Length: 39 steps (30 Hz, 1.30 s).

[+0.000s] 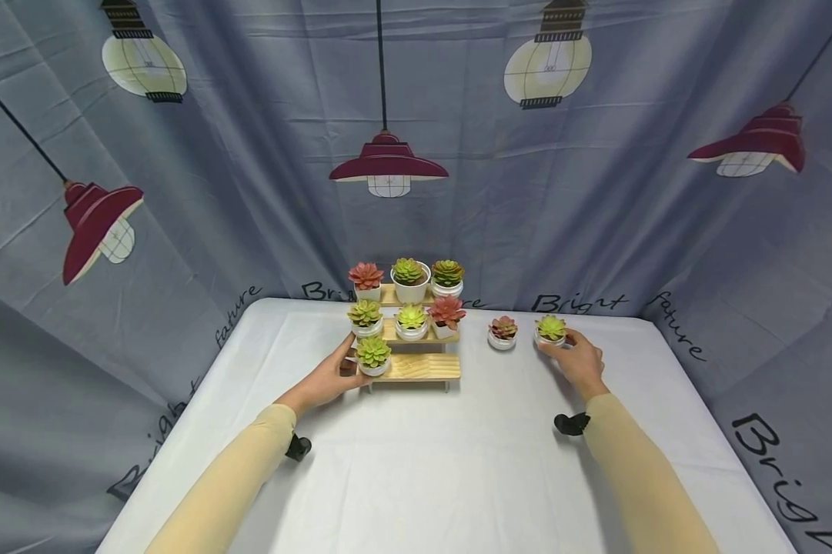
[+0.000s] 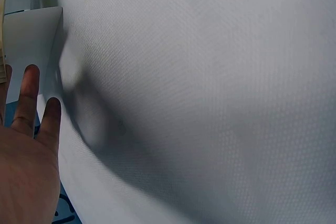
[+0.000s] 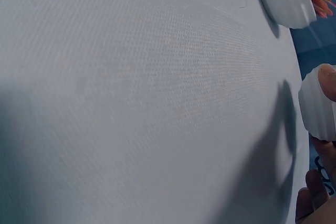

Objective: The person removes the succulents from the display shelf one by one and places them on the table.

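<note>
On the left of a wooden three-step stand [image 1: 422, 368], my left hand [image 1: 329, 378] holds a white pot with a green succulent [image 1: 373, 352] at the lowest step. The thumb lies along its front; in the left wrist view the other fingers [image 2: 27, 93] reach beside the stand's side panel [image 2: 31, 45], with that pot out of sight. My right hand [image 1: 579, 362] pinches a small white pot [image 3: 318, 103] with a yellow-green succulent [image 1: 550, 328] between thumb and fingers. In the right wrist view this pot is raised over the cloth. A reddish succulent [image 1: 502, 329] stands left of it.
The stand's top step carries a red succulent [image 1: 365, 277], a green one [image 1: 409, 271] in a taller pot and a dark green one [image 1: 447, 274]. Three more pots fill the middle step. A white cloth [image 1: 471, 462] covers the table; a grey printed curtain [image 1: 270, 154] hangs behind.
</note>
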Available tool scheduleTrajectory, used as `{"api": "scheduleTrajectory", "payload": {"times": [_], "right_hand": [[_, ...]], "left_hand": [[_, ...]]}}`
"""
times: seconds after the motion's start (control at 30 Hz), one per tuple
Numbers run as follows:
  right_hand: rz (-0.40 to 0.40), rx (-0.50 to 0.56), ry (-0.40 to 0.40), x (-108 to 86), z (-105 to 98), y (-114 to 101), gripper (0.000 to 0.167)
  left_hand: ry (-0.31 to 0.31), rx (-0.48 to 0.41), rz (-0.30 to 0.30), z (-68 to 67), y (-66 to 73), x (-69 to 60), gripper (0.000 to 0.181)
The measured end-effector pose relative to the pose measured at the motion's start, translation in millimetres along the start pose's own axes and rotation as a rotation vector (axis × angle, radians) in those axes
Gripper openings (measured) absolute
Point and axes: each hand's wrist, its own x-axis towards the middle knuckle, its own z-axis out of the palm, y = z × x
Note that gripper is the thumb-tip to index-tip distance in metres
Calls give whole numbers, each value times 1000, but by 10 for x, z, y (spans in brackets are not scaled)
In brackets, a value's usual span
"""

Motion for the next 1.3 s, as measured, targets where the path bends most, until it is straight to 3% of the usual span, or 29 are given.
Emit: {"api": "scheduleTrajectory", "payload": {"times": [1.3], "right_hand": [[20,-41,43,-2,109,54,85]], "left_hand": [[-10,-38,10,-3,26,-20,109]]}}
